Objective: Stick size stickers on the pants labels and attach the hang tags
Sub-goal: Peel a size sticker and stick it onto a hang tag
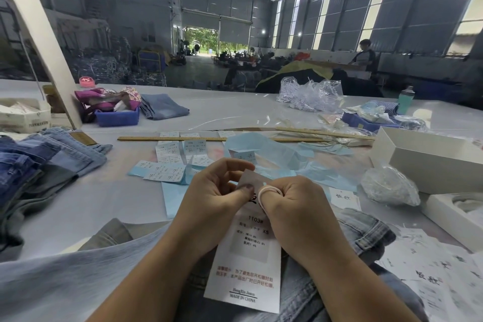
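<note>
Hands meet over the top end of a white hang tag (248,261), and we take that tag as our landmark. Our left hand (217,191) pinches the tag's upper edge between thumb and curled fingers. Our right hand (292,204) is curled tight at the tag's upper right corner, gripping it, with a pale loop (269,191) round one finger there. The tag hangs down toward us, printed side up, showing "1103#", "XS" and "MADE IN CHINA". Under the tag and to its right lie light denim pants (360,232), partly across our lap. Just beyond the tag, on the grey surface (109,198), lie sheets of size stickers (167,165) on blue backing paper (261,149). Further beyond lies a wooden ruler (183,138). Left of the tag sits a stack of folded jeans (47,159). Right of the tag lie more printed hang tags (428,277), a crumpled clear plastic bag (389,183) and an open white box (428,159).
</note>
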Motion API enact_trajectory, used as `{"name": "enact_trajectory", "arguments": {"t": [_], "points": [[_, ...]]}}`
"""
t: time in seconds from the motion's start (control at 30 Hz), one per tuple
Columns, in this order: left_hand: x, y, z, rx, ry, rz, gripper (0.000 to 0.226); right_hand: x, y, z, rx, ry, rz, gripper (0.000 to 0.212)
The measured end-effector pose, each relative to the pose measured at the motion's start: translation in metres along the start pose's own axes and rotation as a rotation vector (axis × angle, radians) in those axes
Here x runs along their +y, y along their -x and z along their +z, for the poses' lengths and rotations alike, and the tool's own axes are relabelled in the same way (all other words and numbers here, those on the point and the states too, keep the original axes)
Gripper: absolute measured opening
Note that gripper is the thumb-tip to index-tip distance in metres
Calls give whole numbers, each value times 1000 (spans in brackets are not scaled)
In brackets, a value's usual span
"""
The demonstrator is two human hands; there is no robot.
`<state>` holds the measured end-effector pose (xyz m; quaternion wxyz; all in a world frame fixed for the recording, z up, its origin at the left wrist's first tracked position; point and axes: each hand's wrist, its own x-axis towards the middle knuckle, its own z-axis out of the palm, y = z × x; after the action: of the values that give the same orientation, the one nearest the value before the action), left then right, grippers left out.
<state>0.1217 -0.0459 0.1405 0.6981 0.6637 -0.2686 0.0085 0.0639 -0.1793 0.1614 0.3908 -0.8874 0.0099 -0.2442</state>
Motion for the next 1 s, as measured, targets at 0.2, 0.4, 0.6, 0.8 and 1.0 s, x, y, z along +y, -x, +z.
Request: {"name": "enact_trajectory", "arguments": {"t": [0.2, 0.4, 0.6, 0.8, 1.0], "points": [[2, 1, 0, 12, -16, -12, 27, -1, 2, 0, 35, 38, 7, 43], [3, 2, 1, 26, -2, -5, 27, -1, 4, -1, 38, 72, 16, 41], [4, 3, 2, -14, 37, 38, 33, -1, 3, -1, 40, 89, 41, 40], [3, 2, 2, -72, 175, -12, 11, 0, 3, -2, 35, 111, 40, 33], [6, 0, 1, -92, 343, -226, 15, -1, 5, -2, -14, 110, 24, 30]]}}
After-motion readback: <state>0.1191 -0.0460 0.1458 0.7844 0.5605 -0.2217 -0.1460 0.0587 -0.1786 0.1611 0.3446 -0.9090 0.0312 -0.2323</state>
